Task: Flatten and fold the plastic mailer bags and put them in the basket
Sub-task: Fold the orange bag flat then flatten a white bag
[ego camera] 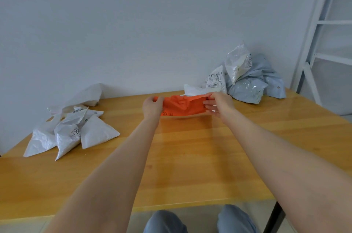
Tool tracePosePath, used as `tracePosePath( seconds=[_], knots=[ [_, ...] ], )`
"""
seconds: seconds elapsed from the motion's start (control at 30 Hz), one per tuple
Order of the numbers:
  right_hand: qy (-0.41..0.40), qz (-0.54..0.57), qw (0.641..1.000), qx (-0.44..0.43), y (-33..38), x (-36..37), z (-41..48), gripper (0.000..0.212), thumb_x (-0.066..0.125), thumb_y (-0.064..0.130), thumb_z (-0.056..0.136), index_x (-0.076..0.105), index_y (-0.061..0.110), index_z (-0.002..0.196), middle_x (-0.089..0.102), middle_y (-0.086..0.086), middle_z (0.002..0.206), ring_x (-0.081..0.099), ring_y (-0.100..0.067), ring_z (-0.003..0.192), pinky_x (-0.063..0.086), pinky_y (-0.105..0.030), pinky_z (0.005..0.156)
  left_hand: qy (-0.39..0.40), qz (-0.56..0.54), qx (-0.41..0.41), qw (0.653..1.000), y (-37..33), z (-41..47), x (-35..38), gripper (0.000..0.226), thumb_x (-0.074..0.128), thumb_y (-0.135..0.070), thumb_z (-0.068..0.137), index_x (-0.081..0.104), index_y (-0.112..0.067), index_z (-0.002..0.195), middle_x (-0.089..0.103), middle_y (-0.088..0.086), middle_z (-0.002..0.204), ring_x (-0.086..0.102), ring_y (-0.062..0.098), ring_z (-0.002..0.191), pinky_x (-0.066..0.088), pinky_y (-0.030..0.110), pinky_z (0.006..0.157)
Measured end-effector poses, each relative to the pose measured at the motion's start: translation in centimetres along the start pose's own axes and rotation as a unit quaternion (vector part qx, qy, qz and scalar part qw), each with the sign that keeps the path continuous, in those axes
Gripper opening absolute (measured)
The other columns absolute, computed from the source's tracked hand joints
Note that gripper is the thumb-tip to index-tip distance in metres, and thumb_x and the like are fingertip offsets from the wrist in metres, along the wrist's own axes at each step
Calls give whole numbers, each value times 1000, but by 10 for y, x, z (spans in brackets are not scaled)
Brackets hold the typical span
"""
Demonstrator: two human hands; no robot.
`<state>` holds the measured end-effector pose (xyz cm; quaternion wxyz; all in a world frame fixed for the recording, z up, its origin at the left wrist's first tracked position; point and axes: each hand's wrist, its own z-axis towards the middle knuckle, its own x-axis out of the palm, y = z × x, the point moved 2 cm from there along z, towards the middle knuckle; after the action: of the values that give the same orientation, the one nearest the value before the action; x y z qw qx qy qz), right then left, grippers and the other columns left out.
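An orange plastic mailer bag [182,106] is stretched between both hands just above the far middle of the wooden table [190,156]. My left hand [152,107] grips its left end, fingers curled round it. My right hand [219,104] pinches its right end, the other fingers extended. A pile of crumpled white and pale blue mailer bags [247,78] lies at the back right. Several white bags folded into triangles [72,132] lie at the left. No basket is in view.
A white wall stands right behind the table's far edge. A white metal shelf frame [320,42] rises at the right, beyond the table. My knees in blue trousers [200,221] show below the near edge, beside a dark table leg [274,217].
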<state>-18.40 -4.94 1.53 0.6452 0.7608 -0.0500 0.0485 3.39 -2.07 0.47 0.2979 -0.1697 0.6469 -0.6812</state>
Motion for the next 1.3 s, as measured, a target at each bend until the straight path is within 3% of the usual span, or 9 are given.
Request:
tracePosePath(
  seconds=[0.13, 0.23, 0.43, 0.5, 0.67, 0.87, 1.0, 1.1, 1.3],
  knots=[
    [-5, 28, 999, 39, -3, -6, -5, 33, 47, 34, 92, 68, 8, 92, 70, -13, 88, 65, -25, 78, 55, -36, 73, 19, -39, -62, 997, 5, -7, 0, 32, 69, -33, 83, 60, -4, 92, 63, 7, 87, 65, 23, 69, 59, 37, 77],
    [-15, -20, 999, 35, -7, -9, -8, 6, 63, 16, 90, 60, 11, 91, 64, -12, 95, 59, -18, 65, 55, -33, 65, 43, -59, -110, 991, 13, -11, -2, 31, 70, -15, 85, 56, -4, 111, 60, 14, 108, 62, 20, 63, 58, 27, 64],
    [-29, -61, 996, 66, -24, -9, -9, 58, 49, -12, 87, 42, 15, 138, 57, -12, 96, 53, -16, 68, 52, -31, 63, 58, 2, -121, 991, 29, -18, -2, 46, 59, 13, 80, 56, -15, 116, 57, 17, 108, 64, 30, 87, 57, 42, 83],
    [-42, -90, 992, 78, -26, -10, -10, 56, 46, -13, 87, 44, 15, 135, 55, -11, 85, 51, -14, 64, 49, -29, 59, 57, 30, -112, 992, 34, -17, -5, 49, 58, 14, 78, 56, -17, 116, 58, 14, 102, 62, 28, 82, 57, 41, 83],
    [-25, -220, 969, 111, -30, -14, -15, 44, 48, -13, 86, 51, 15, 119, 60, -15, 91, 51, -16, 61, 39, -25, 47, 72, 78, -104, 989, 40, -19, -12, 56, 56, 18, 76, 55, -14, 122, 58, 8, 86, 59, 24, 76, 56, 40, 82],
    [5, -371, 923, 101, -38, -15, -13, 47, 57, -5, 84, 47, 5, 128, 51, -10, 79, 53, -19, 69, 46, -30, 63, 130, 158, -123, 971, 37, -24, -14, 57, 57, 4, 83, 42, -14, 135, 55, 13, 117, 56, 23, 91, 52, 33, 68],
    [25, -404, 911, 78, -38, -13, -12, 56, 58, -5, 82, 41, 9, 134, 50, -9, 77, 52, -16, 63, 50, -33, 75, 92, 311, -6, 946, 28, -19, -9, 50, 56, -21, 88, 45, -16, 137, 41, 15, 138, 49, 29, 118, 45, 40, 98],
    [46, -414, 905, 86, -40, -11, -10, 58, 58, -6, 80, 41, 12, 133, 50, -8, 82, 53, -18, 69, 50, -33, 75, 89, 396, 116, 907, 23, -23, 5, 44, 44, -17, 95, 42, -15, 139, 37, 12, 142, 42, 29, 128, 41, 42, 101],
    [94, -459, 872, 139, -35, -18, -12, 28, 63, 2, 81, 49, 8, 104, 54, -10, 89, 58, -24, 85, 50, -33, 77, 177, 470, 196, 842, 26, -23, 35, 47, 30, -25, 102, 27, -14, 148, 26, 9, 155, 17, 26, 146, 19, 42, 117]
  ],
)
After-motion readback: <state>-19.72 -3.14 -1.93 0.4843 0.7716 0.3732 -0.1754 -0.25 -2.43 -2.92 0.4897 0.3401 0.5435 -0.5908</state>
